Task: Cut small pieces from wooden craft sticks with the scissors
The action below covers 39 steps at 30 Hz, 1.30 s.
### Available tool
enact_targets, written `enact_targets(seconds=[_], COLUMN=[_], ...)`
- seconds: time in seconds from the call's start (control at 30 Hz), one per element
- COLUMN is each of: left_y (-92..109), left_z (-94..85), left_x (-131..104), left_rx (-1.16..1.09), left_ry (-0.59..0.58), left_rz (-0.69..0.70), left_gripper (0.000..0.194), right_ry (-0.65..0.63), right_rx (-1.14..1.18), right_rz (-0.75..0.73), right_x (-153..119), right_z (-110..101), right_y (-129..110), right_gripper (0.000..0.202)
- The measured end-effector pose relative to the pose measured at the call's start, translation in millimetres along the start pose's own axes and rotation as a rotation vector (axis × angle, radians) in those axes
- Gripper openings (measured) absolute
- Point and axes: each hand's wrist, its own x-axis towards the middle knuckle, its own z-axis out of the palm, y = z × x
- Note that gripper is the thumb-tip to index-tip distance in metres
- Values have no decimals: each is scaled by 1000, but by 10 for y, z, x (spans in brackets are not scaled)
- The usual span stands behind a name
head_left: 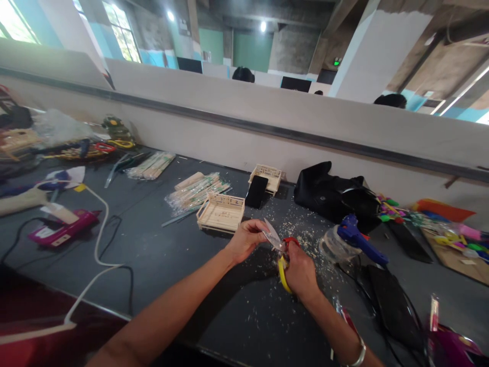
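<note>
The right hand [300, 272] grips the scissors [280, 250] by their yellow-and-red handles, blades open toward the left hand [244, 238]. That hand's fingers pinch closed at the blades, perhaps on a small stick.

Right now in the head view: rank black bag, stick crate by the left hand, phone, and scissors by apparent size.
1. black bag
2. stick crate
3. and 4. phone and scissors: look alike. The right hand hides much of the scissors and they sit nearer the camera, so no ranking.

Daylight from the windows [122, 35] and ceiling lamps [263, 25] lights my desk [160, 255] evenly. Shadows are soft. Edges bend, and the corners blur.
</note>
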Motion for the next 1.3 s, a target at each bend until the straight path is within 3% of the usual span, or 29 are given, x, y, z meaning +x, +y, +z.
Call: enact_targets(seconds=[0.33, 0.6, 0.83, 1.3], left_y=[8, -84, -117, -131], left_z=[4, 18, 63, 80], left_x=[3, 17, 4, -54], left_rx=[19, -78, -189, -225], left_ry=[54, 95, 109, -10], left_rz=[23, -30, -97, -125], left_gripper=[29, 30, 30, 26], right_ry=[97, 203, 182, 153], right_rx=[-73, -118, -116, -80], right_rz=[19, -2, -13, -42], right_x=[-44, -3, 13, 1], right_z=[128, 100, 47, 61], right_y=[42, 87, 66, 57], right_gripper=[7, 8, 7, 6])
